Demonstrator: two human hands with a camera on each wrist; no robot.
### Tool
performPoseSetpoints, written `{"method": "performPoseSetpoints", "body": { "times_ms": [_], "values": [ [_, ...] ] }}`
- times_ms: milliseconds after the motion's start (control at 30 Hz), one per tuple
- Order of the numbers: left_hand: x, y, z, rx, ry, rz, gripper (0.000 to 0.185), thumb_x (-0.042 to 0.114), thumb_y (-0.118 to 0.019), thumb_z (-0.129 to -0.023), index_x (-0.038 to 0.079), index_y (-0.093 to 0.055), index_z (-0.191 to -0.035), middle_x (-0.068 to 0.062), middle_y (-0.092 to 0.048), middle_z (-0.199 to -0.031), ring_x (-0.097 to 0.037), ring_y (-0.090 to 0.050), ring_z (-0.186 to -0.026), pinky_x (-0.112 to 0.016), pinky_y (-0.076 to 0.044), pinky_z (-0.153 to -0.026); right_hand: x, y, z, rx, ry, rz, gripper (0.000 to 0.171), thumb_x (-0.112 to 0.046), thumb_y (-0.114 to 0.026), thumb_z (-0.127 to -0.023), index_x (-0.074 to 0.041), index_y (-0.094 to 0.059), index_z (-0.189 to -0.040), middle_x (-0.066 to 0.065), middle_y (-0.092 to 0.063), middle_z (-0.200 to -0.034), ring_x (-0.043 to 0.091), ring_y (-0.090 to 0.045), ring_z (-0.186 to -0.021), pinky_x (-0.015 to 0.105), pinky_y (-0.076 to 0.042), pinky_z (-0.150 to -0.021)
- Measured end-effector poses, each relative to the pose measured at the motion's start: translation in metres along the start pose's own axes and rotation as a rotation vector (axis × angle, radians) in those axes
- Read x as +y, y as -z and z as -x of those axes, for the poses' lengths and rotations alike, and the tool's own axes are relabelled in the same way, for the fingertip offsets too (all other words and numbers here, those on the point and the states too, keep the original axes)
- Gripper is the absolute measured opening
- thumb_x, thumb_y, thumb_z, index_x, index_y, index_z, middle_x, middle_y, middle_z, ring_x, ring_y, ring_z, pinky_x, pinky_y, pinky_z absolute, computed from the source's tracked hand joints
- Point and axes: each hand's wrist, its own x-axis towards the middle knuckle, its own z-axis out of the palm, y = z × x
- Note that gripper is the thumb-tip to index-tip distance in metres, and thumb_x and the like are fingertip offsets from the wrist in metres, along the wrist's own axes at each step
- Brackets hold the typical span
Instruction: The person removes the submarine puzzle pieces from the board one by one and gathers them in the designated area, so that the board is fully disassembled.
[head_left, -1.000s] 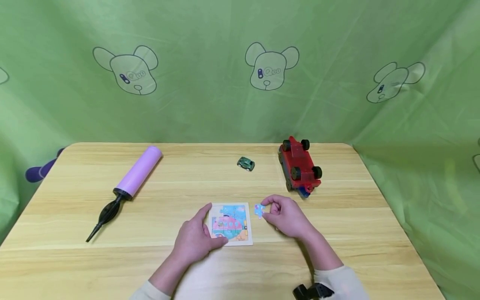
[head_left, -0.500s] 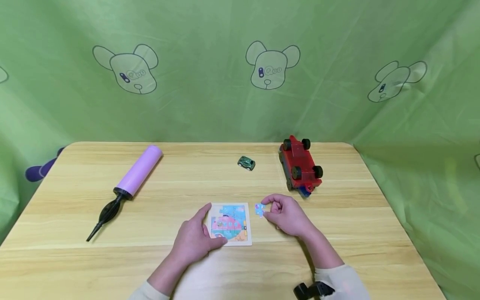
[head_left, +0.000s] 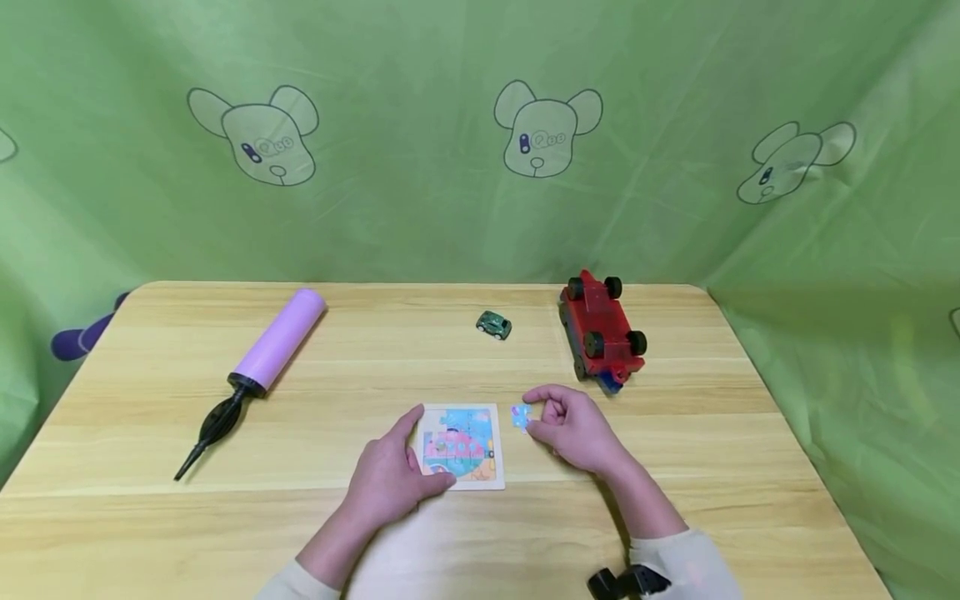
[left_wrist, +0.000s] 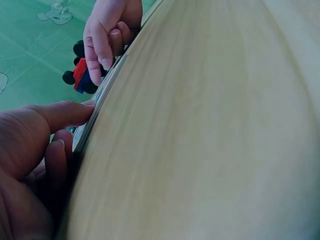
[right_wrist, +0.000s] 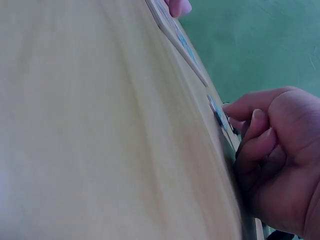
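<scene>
A square jigsaw puzzle (head_left: 474, 442) with a pale frame lies on the table, showing a pink and blue picture. Its upper left corner has a bare spot in the picture. My left hand (head_left: 390, 475) grips the puzzle by its left side, thumb on the near edge and index finger at the far corner. Just right of the frame is a small blue jigsaw piece (head_left: 520, 417) with a pink patch. My right hand (head_left: 573, 429) holds this piece at its right side between thumb and index finger, the other fingers curled in. The right wrist view shows the piece (right_wrist: 217, 112) close over the wood.
A small green toy car (head_left: 493, 325) stands behind the puzzle. To its right, a red toy vehicle (head_left: 603, 325) rests with black wheels facing up. A purple hand pump (head_left: 281, 342) with a black nozzle lies at the left. Green printed cloth (head_left: 420, 208) hangs behind the table.
The right hand has shifted very slightly away from me with the piece, its index fingertip a touch higher. The left hand and the puzzle keep their place.
</scene>
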Motion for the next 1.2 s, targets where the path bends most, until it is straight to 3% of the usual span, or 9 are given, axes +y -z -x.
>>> {"method": "performPoseSetpoints", "body": {
  "times_ms": [200, 333, 600, 800, 1200],
  "values": [
    [0.0, 0.0, 0.0, 0.007, -0.001, -0.018, 0.106, 0.03, -0.093, -0.067, 0.001, -0.037, -0.152, 0.004, -0.054, -0.059, -0.012, -0.051, -0.049, -0.03, -0.042, -0.046, -0.008, -0.02, 0.003, -0.001, 0.069, -0.068, 0.04, -0.008, -0.082, -0.083, -0.007, -0.065, -0.12, 0.001, -0.047, -0.066, 0.014, -0.042, -0.059, 0.026, -0.041, -0.06],
    [-0.001, 0.0, -0.001, 0.005, -0.01, -0.023, 0.105, 0.031, -0.092, -0.068, 0.0, -0.037, -0.151, 0.004, -0.054, -0.06, -0.011, -0.05, -0.049, -0.029, -0.041, -0.045, -0.019, -0.034, 0.003, -0.018, 0.093, -0.045, 0.045, -0.012, -0.085, -0.081, -0.011, -0.066, -0.121, -0.001, -0.048, -0.064, 0.011, -0.043, -0.057, 0.027, -0.044, -0.062],
    [-0.002, 0.0, -0.001, 0.005, -0.03, -0.015, 0.102, 0.03, -0.091, -0.069, -0.001, -0.038, -0.151, 0.005, -0.054, -0.059, -0.01, -0.05, -0.048, -0.028, -0.04, -0.043, -0.032, -0.06, -0.002, -0.064, 0.124, -0.044, 0.043, -0.017, -0.085, -0.081, -0.012, -0.066, -0.119, -0.003, -0.047, -0.062, 0.009, -0.041, -0.054, 0.024, -0.038, -0.055],
    [-0.002, 0.001, -0.001, 0.007, -0.023, -0.029, 0.102, 0.032, -0.091, -0.069, 0.001, -0.039, -0.151, 0.005, -0.053, -0.059, -0.01, -0.05, -0.049, -0.028, -0.039, -0.043, -0.04, -0.074, -0.009, -0.076, 0.115, -0.061, 0.041, -0.017, -0.085, -0.082, -0.013, -0.067, -0.118, -0.003, -0.047, -0.061, 0.008, -0.042, -0.049, 0.024, -0.038, -0.052],
    [-0.003, 0.002, -0.002, 0.005, -0.024, -0.019, 0.1, 0.03, -0.091, -0.069, 0.001, -0.039, -0.15, 0.005, -0.053, -0.058, -0.01, -0.05, -0.049, -0.028, -0.039, -0.044, -0.054, -0.083, -0.014, -0.093, 0.074, 0.066, 0.033, -0.018, -0.083, -0.083, -0.011, -0.069, -0.112, -0.005, -0.046, -0.056, 0.009, -0.041, -0.046, 0.023, -0.033, -0.047]
  ]
}}
